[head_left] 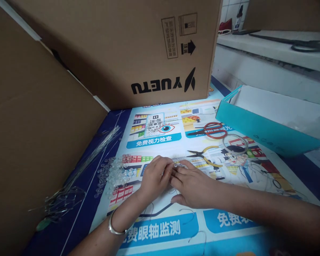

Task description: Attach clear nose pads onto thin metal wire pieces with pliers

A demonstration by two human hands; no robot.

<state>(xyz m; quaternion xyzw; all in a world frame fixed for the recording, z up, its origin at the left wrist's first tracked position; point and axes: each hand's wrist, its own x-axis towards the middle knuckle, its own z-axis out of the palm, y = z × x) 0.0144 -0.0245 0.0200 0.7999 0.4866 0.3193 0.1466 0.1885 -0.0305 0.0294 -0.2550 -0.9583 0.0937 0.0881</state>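
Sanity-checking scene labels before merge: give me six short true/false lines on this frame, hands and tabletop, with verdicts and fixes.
1. The box is open at the top. True.
2. The pliers lie nearer the right hand than the scissors do. True.
3. The scissors are inside the box. False: they lie outside it, on the printed sheet.
4. The beads are left of the left hand. True.
5. The two hands are far apart. False: they are close together, fingers meeting.
6. The right wrist wears a bangle. False: the bangle is on the left wrist.
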